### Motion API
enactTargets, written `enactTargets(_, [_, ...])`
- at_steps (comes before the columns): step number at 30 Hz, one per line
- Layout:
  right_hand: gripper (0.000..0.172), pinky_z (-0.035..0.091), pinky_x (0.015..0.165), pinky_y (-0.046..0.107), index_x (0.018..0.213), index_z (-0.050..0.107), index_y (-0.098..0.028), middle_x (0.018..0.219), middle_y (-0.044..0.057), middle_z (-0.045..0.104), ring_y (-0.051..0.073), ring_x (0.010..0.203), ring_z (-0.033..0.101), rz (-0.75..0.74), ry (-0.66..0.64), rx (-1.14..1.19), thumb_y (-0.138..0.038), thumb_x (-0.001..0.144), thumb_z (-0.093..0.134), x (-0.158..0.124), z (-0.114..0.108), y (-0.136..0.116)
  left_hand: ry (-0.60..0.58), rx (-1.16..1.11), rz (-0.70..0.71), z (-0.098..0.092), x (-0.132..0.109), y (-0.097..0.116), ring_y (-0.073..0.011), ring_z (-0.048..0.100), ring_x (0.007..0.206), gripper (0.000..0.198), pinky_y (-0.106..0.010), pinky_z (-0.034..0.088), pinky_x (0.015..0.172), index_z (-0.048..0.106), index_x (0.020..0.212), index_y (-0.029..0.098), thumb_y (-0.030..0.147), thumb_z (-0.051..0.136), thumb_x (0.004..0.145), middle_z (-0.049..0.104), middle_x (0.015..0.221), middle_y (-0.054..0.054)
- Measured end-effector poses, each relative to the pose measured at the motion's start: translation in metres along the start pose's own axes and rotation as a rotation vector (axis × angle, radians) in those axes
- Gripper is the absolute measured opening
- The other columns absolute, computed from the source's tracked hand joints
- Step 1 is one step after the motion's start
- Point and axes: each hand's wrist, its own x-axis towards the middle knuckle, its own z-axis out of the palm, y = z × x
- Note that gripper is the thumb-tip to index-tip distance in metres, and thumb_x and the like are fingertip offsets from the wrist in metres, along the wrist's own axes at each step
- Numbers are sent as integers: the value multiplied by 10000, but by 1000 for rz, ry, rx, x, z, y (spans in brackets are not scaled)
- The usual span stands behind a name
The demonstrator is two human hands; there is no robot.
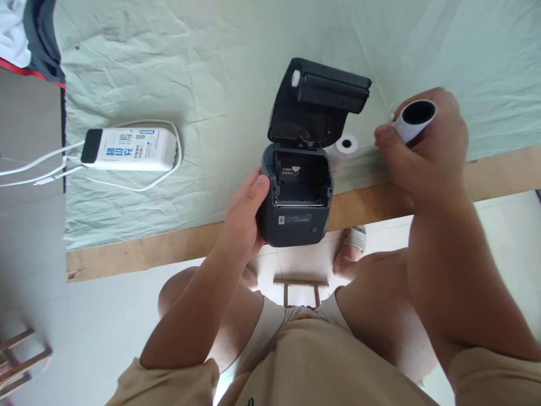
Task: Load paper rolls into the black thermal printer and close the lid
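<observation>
My left hand [245, 217] grips the left side of a dark grey portable label printer [296, 217], which I hold tilted at the wooden edge. Its lid [315, 104] is swung up, with a black roller along the lid's front edge. Inside, the paper bay shows no roll. On the right, my right hand [435, 146] is closed around a white paper roll [412, 132] whose wide dark hollow end faces up. Behind the printer's right side lies another white paper roll [347, 144] with a small black core, partly hidden by the printer.
A white power strip [133, 149] with cables sits on the pale green cloth [211, 84] at left. The wooden edge [143, 251] runs along the front. Dark and white fabric [42, 39] lies top left. A wooden stool [21, 361] stands on the floor lower left.
</observation>
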Motion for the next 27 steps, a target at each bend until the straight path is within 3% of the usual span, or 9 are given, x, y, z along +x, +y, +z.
enactTargets(3, [255, 489, 893, 415, 1016, 637, -247, 1068, 96, 698, 260, 1031, 654, 65, 20, -145, -247, 836, 818, 5, 1, -2, -11, -7, 0, -1, -1, 0, -309, 810, 1079, 268, -412, 680, 905, 749, 1080, 258, 482, 653, 968, 815, 1138, -44])
enactTargets(7, [521, 509, 920, 454, 1167, 629, -255, 1077, 78, 734, 285, 1035, 691, 147, 17, -175, -156, 718, 876, 6, 2, -7, -29, -8, -5, -1, -1, 0, -315, 803, 1104, 280, -408, 678, 916, 748, 1105, 250, 476, 654, 969, 815, 1133, -52])
enactTargets(9, [485, 511, 964, 477, 1179, 629, -250, 1121, 90, 735, 307, 1095, 693, 14, 104, -167, -156, 748, 832, 2, 1, -17, -12, 6, -12, 0, -1, 1, -319, 798, 1118, 297, -412, 680, 919, 747, 1102, 249, 496, 668, 958, 815, 1117, -52])
enactTargets(12, [259, 526, 939, 449, 1095, 644, -248, 1090, 91, 721, 284, 1048, 698, -247, 269, -122, -135, 863, 666, -8, 3, -38, 16, 14, -7, 0, -1, 1, -315, 787, 1148, 267, -406, 685, 918, 749, 1052, 250, 487, 681, 950, 814, 1096, -41])
enactTargets(14, [278, 558, 850, 420, 1119, 632, -249, 1039, 80, 717, 263, 972, 707, -314, 207, -82, -130, 868, 618, -14, 10, -50, 22, 16, -2, 1, -1, 2, -314, 782, 1162, 259, -404, 686, 920, 748, 1032, 248, 484, 685, 948, 813, 1090, -38])
enactTargets(16, [371, 578, 813, 403, 1183, 599, -254, 1104, 92, 712, 263, 1025, 698, -339, 83, -81, -131, 833, 617, -19, 20, -56, 29, 22, 2, 1, -1, 1, -320, 778, 1171, 274, -409, 684, 927, 748, 1048, 248, 495, 689, 944, 813, 1090, -40])
enactTargets(19, [423, 581, 874, 395, 1223, 562, -267, 1229, 121, 694, 266, 1147, 660, -240, -35, -140, -136, 831, 649, -21, 32, -54, 29, 26, 12, 1, -1, 1, -327, 770, 1187, 294, -412, 679, 934, 747, 1083, 247, 500, 691, 944, 815, 1095, -45])
enactTargets(23, [500, 580, 865, 385, 1286, 514, -286, 1151, 82, 727, 229, 980, 692, -101, -107, -46, -120, 838, 660, -21, 33, -47, -11, -8, 5, 2, -1, 1, -327, 779, 1167, 279, -418, 677, 935, 754, 1063, 247, 493, 687, 952, 814, 1116, -45])
enactTargets(27, [528, 578, 905, 407, 1232, 560, -281, 1104, 58, 713, 240, 1017, 694, -200, -150, -21, -50, 758, 588, -22, 30, -45, -9, -14, 2, 2, -1, 1, -333, 790, 1142, 275, -433, 676, 935, 752, 1061, 251, 493, 679, 955, 812, 1131, -51])
